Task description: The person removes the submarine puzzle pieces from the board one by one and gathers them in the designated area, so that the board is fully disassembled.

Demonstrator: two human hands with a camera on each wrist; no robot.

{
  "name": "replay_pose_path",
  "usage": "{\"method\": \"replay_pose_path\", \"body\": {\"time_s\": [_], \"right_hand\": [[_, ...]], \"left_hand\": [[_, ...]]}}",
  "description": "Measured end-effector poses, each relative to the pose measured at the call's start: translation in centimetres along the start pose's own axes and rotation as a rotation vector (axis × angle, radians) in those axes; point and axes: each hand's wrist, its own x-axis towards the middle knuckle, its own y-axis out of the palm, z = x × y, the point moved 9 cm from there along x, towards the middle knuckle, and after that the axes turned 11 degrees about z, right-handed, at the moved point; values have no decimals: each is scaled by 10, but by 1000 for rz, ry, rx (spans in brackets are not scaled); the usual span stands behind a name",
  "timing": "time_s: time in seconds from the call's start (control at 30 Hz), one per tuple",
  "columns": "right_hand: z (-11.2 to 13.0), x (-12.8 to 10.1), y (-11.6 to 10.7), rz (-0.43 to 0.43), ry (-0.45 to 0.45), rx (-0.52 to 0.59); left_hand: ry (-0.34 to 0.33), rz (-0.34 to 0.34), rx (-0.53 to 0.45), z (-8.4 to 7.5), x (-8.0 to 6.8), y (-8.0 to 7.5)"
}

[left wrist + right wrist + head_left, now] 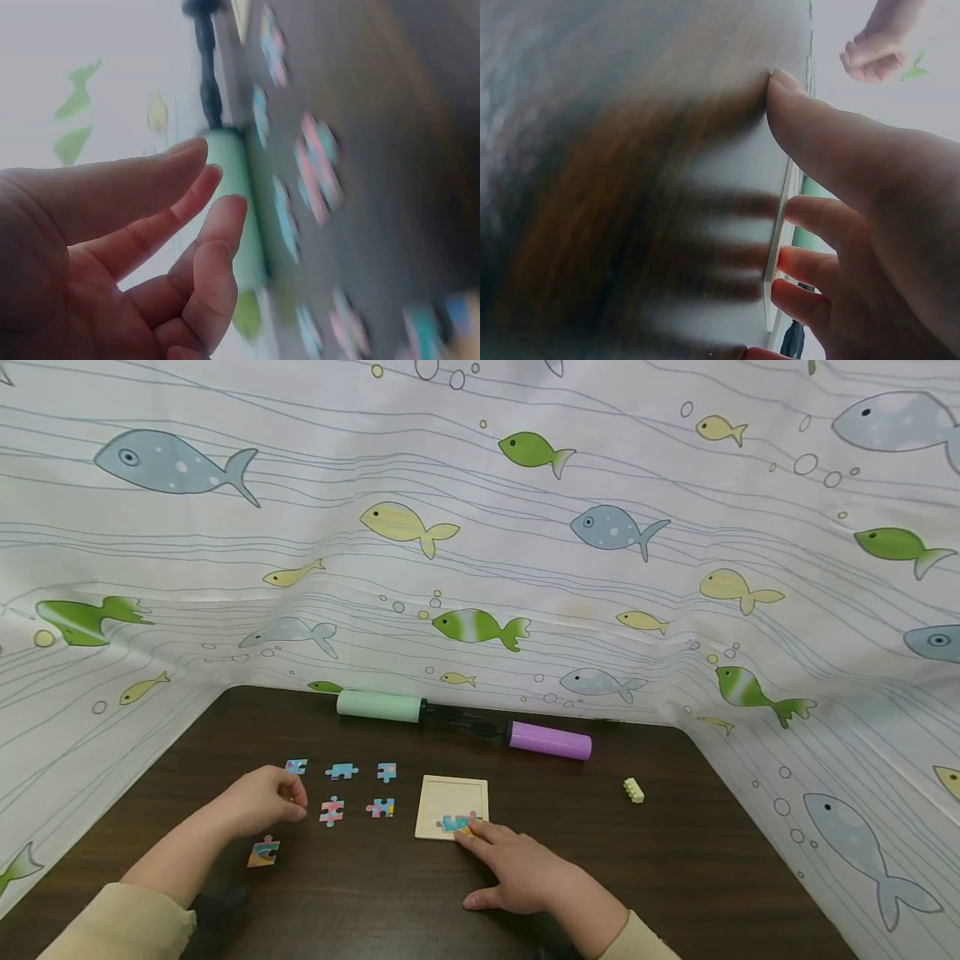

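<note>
My left hand (264,800) hovers over the left part of the table, fingers loosely bent and nothing between thumb and fingertips, as the left wrist view confirms. Around it lie several loose jigsaw pieces: an orange and blue one (263,852) below it, a pink one (332,811) to its right. A shallow wooden puzzle tray (429,802) lies at the middle, with blue and orange jigsaw pieces (452,822) in its lower right part. My right hand (521,867) rests its extended fingers at the tray's near right corner, partly hiding those pieces; its thumb touches the table.
Behind the tray lie a mint-green cylinder (379,705) and a purple cylinder (550,741), with black narrow ends meeting between them. A small pale yellow toy brick (633,790) lies to the right. A fish-patterned curtain (480,568) borders the dark table (360,893).
</note>
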Motion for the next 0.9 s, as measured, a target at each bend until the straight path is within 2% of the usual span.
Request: {"method": "replay_pose_path", "body": {"time_s": [0.2, 0.4, 0.5, 0.6, 0.73, 0.9], "right_hand": [[0, 0, 0, -3, 0, -13], [0, 1, 2, 0, -13, -37], [1, 0, 3, 4, -19, -44], [2, -1, 5, 18, -17, -22], [4, -2, 7, 32, -20, 13], [5, -2, 8, 35, -18, 15]], "left_hand": [[61, 79, -38, -56, 41, 26], [46, 129, 74, -96, 81, 74], [24, 148, 135, -106, 94, 92], [15, 156, 172, -112, 101, 104], [21, 154, 192, -117, 105, 112], [33, 134, 195, -119, 105, 115]]}}
